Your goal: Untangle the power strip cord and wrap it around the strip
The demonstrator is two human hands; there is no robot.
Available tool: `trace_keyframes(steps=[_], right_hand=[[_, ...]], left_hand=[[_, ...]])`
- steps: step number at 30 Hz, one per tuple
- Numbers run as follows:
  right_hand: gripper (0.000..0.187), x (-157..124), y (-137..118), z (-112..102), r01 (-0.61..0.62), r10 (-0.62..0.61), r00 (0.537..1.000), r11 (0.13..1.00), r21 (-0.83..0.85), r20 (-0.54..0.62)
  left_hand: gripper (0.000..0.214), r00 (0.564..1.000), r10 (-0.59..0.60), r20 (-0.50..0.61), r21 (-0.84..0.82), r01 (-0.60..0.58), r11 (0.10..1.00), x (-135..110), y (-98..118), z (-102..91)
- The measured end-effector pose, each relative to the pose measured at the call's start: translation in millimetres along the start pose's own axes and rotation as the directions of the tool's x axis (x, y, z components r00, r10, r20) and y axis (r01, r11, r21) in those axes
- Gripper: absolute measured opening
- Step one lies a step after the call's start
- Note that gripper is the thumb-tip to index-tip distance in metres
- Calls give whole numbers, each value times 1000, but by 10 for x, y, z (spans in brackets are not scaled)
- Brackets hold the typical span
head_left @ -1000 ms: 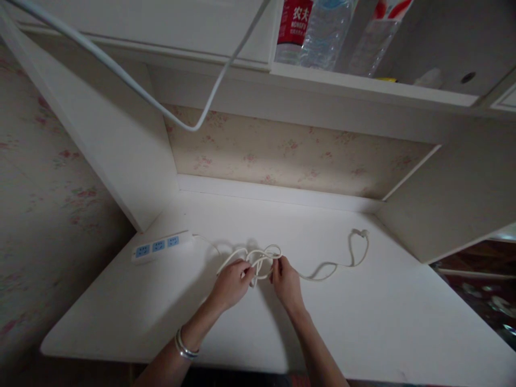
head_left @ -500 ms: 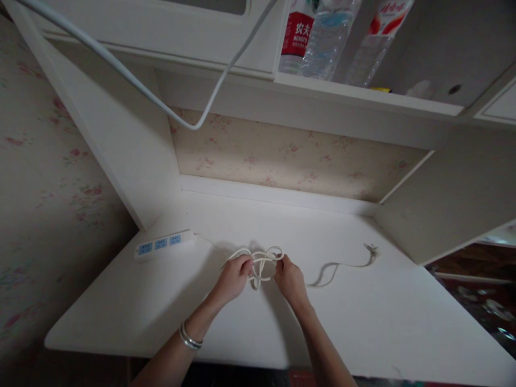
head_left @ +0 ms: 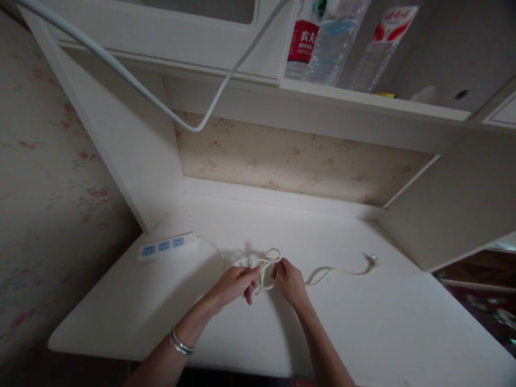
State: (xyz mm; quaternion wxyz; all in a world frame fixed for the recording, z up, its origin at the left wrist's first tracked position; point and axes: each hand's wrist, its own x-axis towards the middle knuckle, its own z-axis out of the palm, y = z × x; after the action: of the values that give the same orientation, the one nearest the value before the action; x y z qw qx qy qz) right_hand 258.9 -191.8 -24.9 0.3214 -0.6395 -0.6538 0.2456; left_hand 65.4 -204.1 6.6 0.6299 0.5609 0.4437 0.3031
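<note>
A white power cord [head_left: 266, 262] is bunched into tangled loops above the desk, between my two hands. My left hand [head_left: 237, 284], with silver bangles on its wrist, pinches the loops from the left, its lower fingers curled beneath. On the other side my right hand [head_left: 289, 279] grips the cord with its fingers closed. To the left lies the power strip [head_left: 163, 246], white with blue sockets, joined to the cord. The cord's other end runs right across the desk to its plug [head_left: 373, 261], prongs showing.
The white desk [head_left: 346, 333] has side panels and a back ledge. An overhead shelf [head_left: 374, 100] holds several plastic bottles [head_left: 337, 40]. A thick grey-white cable or tube [head_left: 196, 129] hangs across the upper left, close to the camera.
My left hand has shifted slightly right and turned, its fingers now reaching under the loops. The loops have changed shape. The camera view has moved a little.
</note>
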Motion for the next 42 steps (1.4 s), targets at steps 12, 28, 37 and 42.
trace_keyframes(steps=[12, 28, 37, 42], right_hand=[[34, 90, 16, -45, -28, 25, 994, 999, -27, -106], [32, 57, 146, -236, -180, 175, 981, 982, -53, -88], [31, -51, -179, -194, 5, -8, 1000, 996, -85, -30], [31, 54, -153, -235, -93, 69, 994, 938, -332, -85]], left_hand=[[34, 965, 244, -95, 168, -226, 959, 168, 258, 80], [77, 957, -136, 258, -371, 228, 900, -15, 242, -447], [46, 967, -153, 204, -68, 170, 983, 179, 411, -136], [39, 998, 27, 61, 22, -29, 999, 198, 371, -17]])
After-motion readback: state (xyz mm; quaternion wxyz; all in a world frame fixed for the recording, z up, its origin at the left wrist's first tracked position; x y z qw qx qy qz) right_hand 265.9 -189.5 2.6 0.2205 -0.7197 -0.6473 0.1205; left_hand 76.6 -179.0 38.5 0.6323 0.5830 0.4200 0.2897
